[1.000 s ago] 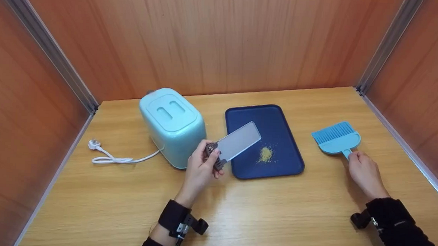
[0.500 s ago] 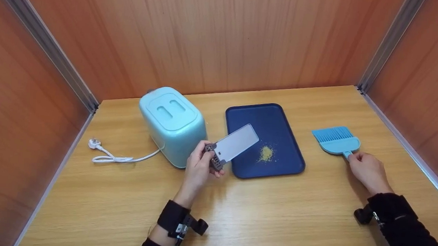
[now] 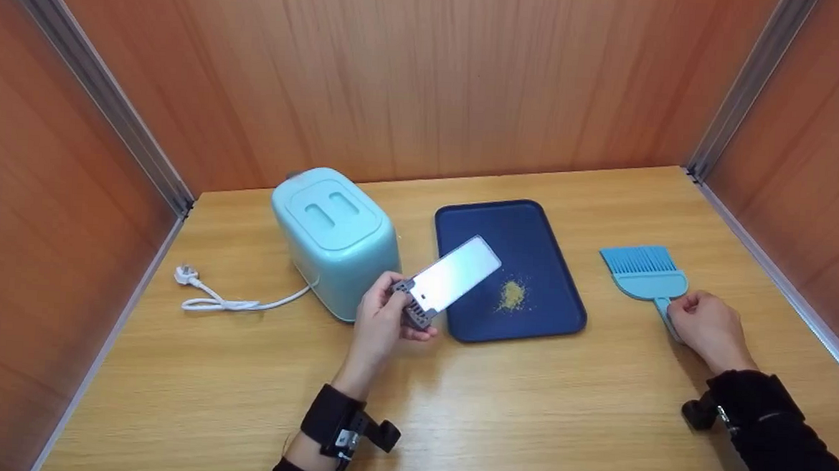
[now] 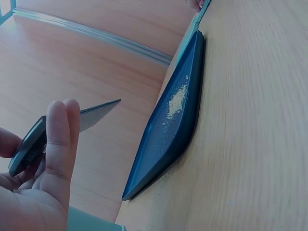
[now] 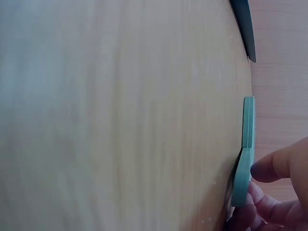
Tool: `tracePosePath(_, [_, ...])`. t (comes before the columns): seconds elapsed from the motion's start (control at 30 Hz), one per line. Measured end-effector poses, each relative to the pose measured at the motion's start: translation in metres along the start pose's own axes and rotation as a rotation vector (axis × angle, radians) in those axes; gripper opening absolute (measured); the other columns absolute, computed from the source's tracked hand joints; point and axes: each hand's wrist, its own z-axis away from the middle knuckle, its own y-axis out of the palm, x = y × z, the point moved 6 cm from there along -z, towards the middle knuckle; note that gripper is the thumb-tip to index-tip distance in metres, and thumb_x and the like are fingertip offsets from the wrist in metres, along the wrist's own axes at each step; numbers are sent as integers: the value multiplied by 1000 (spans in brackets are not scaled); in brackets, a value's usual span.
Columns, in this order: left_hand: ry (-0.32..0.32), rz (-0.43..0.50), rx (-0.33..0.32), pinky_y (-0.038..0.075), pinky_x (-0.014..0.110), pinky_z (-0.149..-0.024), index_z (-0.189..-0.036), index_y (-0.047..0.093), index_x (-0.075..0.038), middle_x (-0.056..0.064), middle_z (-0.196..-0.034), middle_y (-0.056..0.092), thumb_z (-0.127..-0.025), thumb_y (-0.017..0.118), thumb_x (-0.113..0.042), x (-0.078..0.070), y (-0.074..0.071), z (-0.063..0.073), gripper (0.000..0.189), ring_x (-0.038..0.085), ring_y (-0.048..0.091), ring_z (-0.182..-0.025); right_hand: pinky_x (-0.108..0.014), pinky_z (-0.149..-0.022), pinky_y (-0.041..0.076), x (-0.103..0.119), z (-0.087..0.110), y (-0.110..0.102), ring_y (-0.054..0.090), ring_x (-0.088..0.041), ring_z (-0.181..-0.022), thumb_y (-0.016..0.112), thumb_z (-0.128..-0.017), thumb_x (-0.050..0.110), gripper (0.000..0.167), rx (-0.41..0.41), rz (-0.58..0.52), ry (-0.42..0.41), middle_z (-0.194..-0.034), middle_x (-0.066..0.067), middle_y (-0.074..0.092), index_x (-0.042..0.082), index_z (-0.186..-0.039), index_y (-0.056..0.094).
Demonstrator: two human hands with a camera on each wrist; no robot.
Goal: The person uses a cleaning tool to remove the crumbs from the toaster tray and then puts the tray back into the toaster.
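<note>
My left hand (image 3: 379,323) holds a crumb tray (image 3: 458,273), a flat metal plate with a dark slotted end, between thumb and fingers. The plate tilts up above the left edge of a navy tray (image 3: 567,301) and catches bright light. Pale yellow crumbs (image 3: 512,296) lie in the navy tray. In the left wrist view the crumb tray (image 4: 96,114) is edge-on, its dark end partly behind my fingers. At the right, a light blue hand brush (image 3: 650,282) lies with its bristles facing away from me. My right hand (image 3: 709,330) pinches its handle from the right side.
A light blue toaster (image 3: 339,253) with a lid on top stands left of the navy tray. Its white cord (image 3: 243,305) lies looped to the left, ending in a plug (image 3: 186,275). Wood-patterned panels (image 3: 471,73) enclose the table at the back and both sides.
The brush has turned so its bristles point straighter away, and more of its handle shows by my right hand. My left hand has tilted the crumb tray slightly, and its plate now looks brighter.
</note>
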Motion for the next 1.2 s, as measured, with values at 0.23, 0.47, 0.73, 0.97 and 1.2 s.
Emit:
tracePosePath(0.23, [34,-81,-71,53,25,-55,-120,60,1,20,-107,74,-98,52,-5,-4,-6,0,24,18,69,-77,-33,-76,43,7,5,1,59,-35,-102,55,-103,28,37,1,-50,-1,-114,-23,64,-4,-122,57])
tracePosePath(0.47, [56,-41,-65,48,22,-56,-117,59,2,20,-105,76,-97,56,1,-9,-1,2,21,15,67,-70,-30,-69,43,47,23,4,58,-29,-89,57,-107,36,40,-13,-82,-141,-102,-16,61,-1,-124,56])
tracePosePath(0.73, [70,32,0,63,27,-68,-116,55,0,30,-120,76,-99,63,3,-12,13,6,19,23,78,-86,-23,-65,45,117,59,20,57,-18,-84,64,-108,38,42,60,-213,-313,-97,-8,64,0,-126,62])
tracePosePath(0.97, [50,139,58,66,33,-83,-114,53,0,31,-128,73,-100,66,7,-6,33,12,21,30,78,-106,-33,-87,60,167,95,51,72,-26,-97,60,-111,37,43,266,-366,-371,-109,-17,75,0,-132,63])
tracePosePath(1.2, [20,211,33,66,33,-83,-115,58,4,20,-113,72,-97,69,10,-1,51,17,22,25,77,-98,-38,-88,59,195,117,78,71,-22,-97,58,-111,40,46,476,-453,-386,-108,-15,77,-1,-134,64])
